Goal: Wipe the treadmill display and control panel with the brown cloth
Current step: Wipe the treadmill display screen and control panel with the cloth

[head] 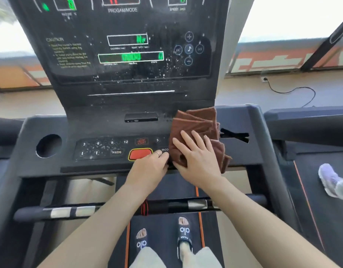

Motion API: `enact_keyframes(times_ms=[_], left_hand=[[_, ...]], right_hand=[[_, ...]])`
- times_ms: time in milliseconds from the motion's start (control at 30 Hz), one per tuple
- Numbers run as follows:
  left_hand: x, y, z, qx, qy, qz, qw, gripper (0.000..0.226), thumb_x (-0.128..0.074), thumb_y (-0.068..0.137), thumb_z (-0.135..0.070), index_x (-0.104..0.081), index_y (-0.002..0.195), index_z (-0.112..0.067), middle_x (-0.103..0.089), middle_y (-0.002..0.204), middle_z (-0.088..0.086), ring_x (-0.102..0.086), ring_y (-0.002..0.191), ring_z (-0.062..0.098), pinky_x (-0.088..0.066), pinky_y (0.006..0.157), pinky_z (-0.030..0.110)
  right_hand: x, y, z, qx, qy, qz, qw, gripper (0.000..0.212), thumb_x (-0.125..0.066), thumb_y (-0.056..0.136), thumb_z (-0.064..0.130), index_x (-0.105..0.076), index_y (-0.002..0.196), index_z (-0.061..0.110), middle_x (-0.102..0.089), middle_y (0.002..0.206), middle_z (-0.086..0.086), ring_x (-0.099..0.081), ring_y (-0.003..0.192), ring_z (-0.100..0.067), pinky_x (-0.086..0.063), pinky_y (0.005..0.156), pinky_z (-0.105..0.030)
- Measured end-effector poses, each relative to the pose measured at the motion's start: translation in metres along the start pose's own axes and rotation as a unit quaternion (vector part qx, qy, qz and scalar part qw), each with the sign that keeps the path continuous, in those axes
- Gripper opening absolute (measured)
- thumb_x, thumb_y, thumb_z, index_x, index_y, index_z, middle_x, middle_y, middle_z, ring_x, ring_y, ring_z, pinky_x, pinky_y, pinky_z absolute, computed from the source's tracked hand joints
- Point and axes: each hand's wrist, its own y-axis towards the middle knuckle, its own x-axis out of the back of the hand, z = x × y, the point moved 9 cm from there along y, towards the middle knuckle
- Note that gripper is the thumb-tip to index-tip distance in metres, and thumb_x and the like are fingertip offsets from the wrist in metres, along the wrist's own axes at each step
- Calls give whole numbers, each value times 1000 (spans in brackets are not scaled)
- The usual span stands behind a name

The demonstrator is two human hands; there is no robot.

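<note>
Cloth (pixel 197 124) lies folded in several layers on the right end of the panel (pixel 101 147), part of it spilling over the front edge. Your right hand (pixel 195 157) presses flat on it, fingers spread, an open palm rather than a closed grip. Your left hand (pixel 149 167) rests just beside it at the panel's front edge, fingertips curled near the red button (pixel 140 154); whether that grip pinches the cloth's corner, you cannot tell from here. The cloth looks soft, light and limp, so it will likely bunch and unfold if you drag it by one corner. Better to keep the folds stacked under your palm and push with flat pressure. The display (pixel 128 45) above shows droplets and specks, thickest toward its lower right, and the keys at the panel's left look speckled too, so most wiping seems not yet done
</note>
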Motion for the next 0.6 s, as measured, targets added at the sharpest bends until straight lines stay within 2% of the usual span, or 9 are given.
enact_keyframes(times_ms=[133,233,300,367,467,533,600], left_hand=[[-6,0,11,33,-40,4,999,18,-71,90,-24,-55,86,-15,-58,83,3,-63,68,31,-41,48,34],[-8,-2,11,35,-58,4,998,17,-67,94,-25,-54,88,-16,-57,85,1,-62,71,29,-45,50,36],[-9,-1,12,38,-69,10,997,16,-65,95,-26,-54,89,-16,-56,86,0,-61,73,27,-44,52,36],[-9,0,12,41,-72,13,996,16,-66,94,-24,-54,88,-15,-57,86,1,-61,74,29,-42,51,35],[-6,0,11,34,-68,-2,997,18,-71,88,-19,-55,85,-12,-59,81,5,-63,66,33,-35,45,33],[-6,1,11,38,-80,8,996,17,-70,90,-20,-55,87,-12,-59,83,4,-64,70,32,-43,47,37],[-8,2,13,49,-89,27,994,17,-66,94,-25,-52,88,-16,-58,88,1,-62,77,28,-49,56,40]], right_hand=[[10,-2,-35,11,-1,-31,999,54,-60,91,45,-55,142,30,-47,157,-3,-39,146,-30,-31,119,-51],[16,-8,-66,-76,31,-43,996,53,-60,94,42,-54,144,28,-41,161,-4,-33,150,-31,-27,121,-49],[15,-7,-59,-120,40,-54,990,54,-56,94,45,-54,145,26,-40,161,-7,-30,151,-35,-24,122,-51],[9,1,-26,-90,32,-50,994,58,-52,92,48,-55,144,24,-42,160,-8,-31,150,-36,-22,122,-54],[-2,11,17,4,45,-23,999,58,-44,92,48,-55,144,27,-43,160,-4,-32,150,-32,-22,123,-54],[2,9,8,22,48,-21,998,55,-46,92,46,-56,143,27,-46,158,-2,-35,149,-30,-25,122,-51],[7,-4,-14,18,39,-36,998,53,-49,92,44,-58,141,26,-48,156,-2,-37,148,-29,-26,122,-48]])
